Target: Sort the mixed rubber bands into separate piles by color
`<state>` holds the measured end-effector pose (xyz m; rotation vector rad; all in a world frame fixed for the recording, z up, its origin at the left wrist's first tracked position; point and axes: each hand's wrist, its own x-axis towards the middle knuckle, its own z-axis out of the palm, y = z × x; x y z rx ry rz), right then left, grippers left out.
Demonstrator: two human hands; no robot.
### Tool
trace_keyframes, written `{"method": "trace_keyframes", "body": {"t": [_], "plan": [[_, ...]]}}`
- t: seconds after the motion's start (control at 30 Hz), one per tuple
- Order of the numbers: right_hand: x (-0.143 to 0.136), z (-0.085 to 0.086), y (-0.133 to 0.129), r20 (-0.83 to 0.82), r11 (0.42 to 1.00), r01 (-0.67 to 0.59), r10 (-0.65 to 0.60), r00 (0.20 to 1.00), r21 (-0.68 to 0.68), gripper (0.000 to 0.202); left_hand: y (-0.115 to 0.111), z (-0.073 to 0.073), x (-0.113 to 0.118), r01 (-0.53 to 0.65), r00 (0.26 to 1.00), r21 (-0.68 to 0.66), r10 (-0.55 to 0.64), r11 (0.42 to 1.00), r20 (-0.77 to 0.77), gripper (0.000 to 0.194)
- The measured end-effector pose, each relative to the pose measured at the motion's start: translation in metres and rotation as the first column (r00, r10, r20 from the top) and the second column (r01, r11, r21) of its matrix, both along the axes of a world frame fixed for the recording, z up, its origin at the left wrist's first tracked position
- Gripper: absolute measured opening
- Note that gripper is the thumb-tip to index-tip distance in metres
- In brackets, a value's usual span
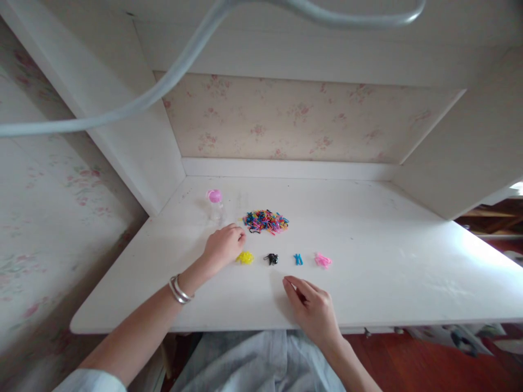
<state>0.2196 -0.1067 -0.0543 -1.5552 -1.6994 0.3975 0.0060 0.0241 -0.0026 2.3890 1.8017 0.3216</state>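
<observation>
A heap of small mixed-colour rubber bands [266, 221] lies in the middle of the white table. In front of it is a row of small single-colour piles: yellow bands [245, 258], black bands [272, 259], blue bands [298, 259] and pink bands [322, 260]. My left hand [224, 245] is at the left edge of the mixed heap, just behind the yellow pile, its fingers curled closed. Nearer to me, in front of the black and blue piles, my right hand [309, 305] pinches thumb and forefinger together. Anything inside either hand is hidden or too small to make out.
A clear bottle with a pink lid [214, 202] stands at the back left of the table [392, 261]. A pale cable [171, 73] hangs across the top of the view. Side panels and a shelf enclose the table's back.
</observation>
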Motion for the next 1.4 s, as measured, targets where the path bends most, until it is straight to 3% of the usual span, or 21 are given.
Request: {"method": "trace_keyframes", "body": {"t": [0.17,0.4,0.93,1.17,1.4], "plan": [[-0.003,-0.001,0.0,0.054,0.999,-0.051,0.051,0.997,0.002,0.029,0.034,-0.011,0.009,-0.002,0.999,0.002,0.002,1.0,-0.04,0.027],[-0.002,-0.001,0.0,0.083,0.998,-0.065,0.065,0.994,0.004,0.028,0.042,-0.017,0.019,0.022,0.998,-0.001,-0.022,1.0,-0.056,0.027],[-0.002,0.002,0.0,0.124,0.997,-0.083,0.083,0.989,0.0,0.028,0.035,0.005,0.003,0.007,0.993,0.111,0.005,0.994,-0.114,0.031],[-0.002,0.002,0.0,0.139,0.993,-0.118,0.116,0.983,0.002,0.026,0.009,0.006,-0.029,0.005,0.992,0.249,-0.036,0.968,0.117,0.023],[-0.003,0.002,0.0,0.177,0.993,-0.122,0.121,0.977,-0.004,0.028,-0.049,-0.017,-0.058,-0.075,0.991,0.352,0.029,0.933,0.132,0.025]]}}
